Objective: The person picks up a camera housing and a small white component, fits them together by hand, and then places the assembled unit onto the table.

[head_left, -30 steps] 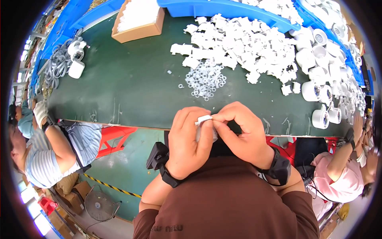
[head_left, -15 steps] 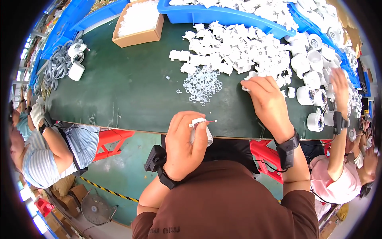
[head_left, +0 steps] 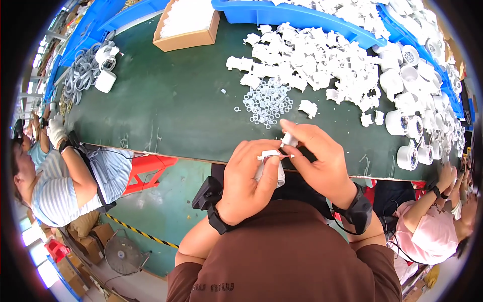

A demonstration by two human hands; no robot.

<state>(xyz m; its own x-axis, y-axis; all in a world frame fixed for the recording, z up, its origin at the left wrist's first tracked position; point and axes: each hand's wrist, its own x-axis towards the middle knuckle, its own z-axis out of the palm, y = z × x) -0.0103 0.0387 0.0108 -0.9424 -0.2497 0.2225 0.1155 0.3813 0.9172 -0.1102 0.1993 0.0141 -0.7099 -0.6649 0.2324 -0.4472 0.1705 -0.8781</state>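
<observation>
With our left hand [head_left: 245,177] we grip the white housing [head_left: 275,177] at the near edge of the bench [head_left: 186,121]; we should steady it. The thin wire [head_left: 285,156] protruding rightward needs slack. Just beyond, a small white fitting [head_left: 289,140], pinched in our right hand [head_left: 322,158], wants a light hold.

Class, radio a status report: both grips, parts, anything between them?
Left grip holding white housing. Right grip pinching small white piece. Thin wire jutting between them.
</observation>
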